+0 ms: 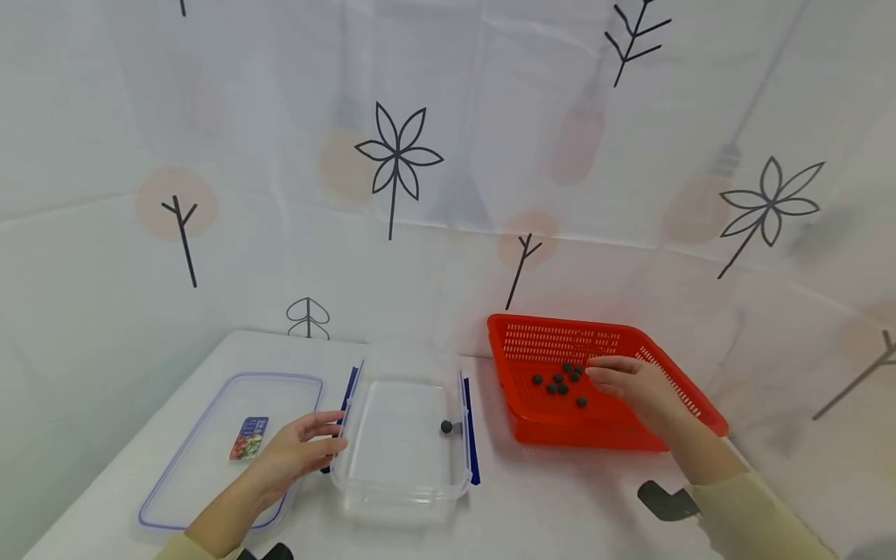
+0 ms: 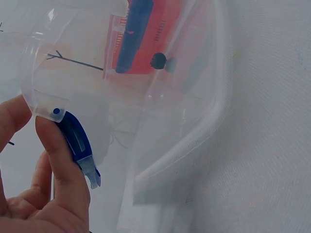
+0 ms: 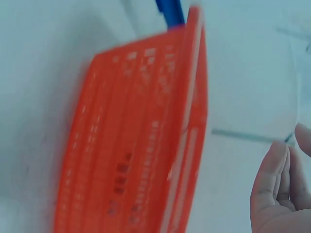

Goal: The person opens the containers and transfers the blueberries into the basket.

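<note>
A clear plastic box (image 1: 399, 486) with blue side clasps stands mid-table. One small dark ball (image 1: 446, 427) is inside, near its right wall. My left hand (image 1: 301, 451) holds the box's left rim, thumb and fingertips on either side of it in the left wrist view, beside a blue clasp (image 2: 77, 138) hanging down. Over the right part of a red plastic basket (image 1: 521, 424) hovers my right hand (image 1: 640, 389), its fingers extended and nothing visible between them. Several dark balls (image 1: 558, 379) lie on the basket floor, left of that hand.
To the left of the box lies a clear lid (image 1: 182, 482) with a blue seal and a colourful label (image 1: 250, 438). A white curtain (image 1: 448, 194) printed with flowers and twigs hangs behind the white table (image 1: 532, 513).
</note>
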`<control>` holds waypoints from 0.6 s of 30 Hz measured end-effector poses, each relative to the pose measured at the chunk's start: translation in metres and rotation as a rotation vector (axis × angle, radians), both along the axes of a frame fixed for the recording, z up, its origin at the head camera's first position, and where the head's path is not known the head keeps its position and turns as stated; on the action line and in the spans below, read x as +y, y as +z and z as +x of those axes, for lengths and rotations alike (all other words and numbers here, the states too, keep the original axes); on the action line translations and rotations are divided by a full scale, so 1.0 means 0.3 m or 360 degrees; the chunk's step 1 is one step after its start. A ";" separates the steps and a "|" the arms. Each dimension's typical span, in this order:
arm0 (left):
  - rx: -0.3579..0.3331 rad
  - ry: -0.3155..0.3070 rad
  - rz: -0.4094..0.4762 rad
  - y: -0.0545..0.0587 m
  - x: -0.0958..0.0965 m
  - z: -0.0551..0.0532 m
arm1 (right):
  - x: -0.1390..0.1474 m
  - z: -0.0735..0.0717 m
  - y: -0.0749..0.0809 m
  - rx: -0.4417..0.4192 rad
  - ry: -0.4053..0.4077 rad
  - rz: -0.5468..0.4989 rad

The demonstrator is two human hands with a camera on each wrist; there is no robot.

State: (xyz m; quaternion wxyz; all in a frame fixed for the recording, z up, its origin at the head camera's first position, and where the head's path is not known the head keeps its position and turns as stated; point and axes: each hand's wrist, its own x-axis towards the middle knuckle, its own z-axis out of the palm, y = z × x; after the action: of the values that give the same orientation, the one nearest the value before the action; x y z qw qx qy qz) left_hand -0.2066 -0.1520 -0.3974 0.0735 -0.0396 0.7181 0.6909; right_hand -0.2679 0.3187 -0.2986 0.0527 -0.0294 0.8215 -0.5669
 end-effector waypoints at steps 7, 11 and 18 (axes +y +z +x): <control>0.0004 -0.0006 0.0015 0.001 -0.001 0.002 | -0.169 0.039 0.050 -0.0012 0.0005 0.0134; 0.0013 -0.0011 0.0019 0.000 -0.001 0.002 | -0.268 0.042 0.067 -0.0041 0.0056 0.0112; 0.0006 -0.0002 0.0016 -0.006 0.001 0.000 | -0.416 0.018 0.066 -0.0037 0.0178 -0.0027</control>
State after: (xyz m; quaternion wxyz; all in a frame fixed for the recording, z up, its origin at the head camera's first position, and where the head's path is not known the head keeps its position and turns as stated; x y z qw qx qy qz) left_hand -0.2067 -0.1517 -0.3992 0.0726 -0.0375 0.7148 0.6945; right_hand -0.2626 0.1939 -0.2787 0.0935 -0.0694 0.8131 -0.5703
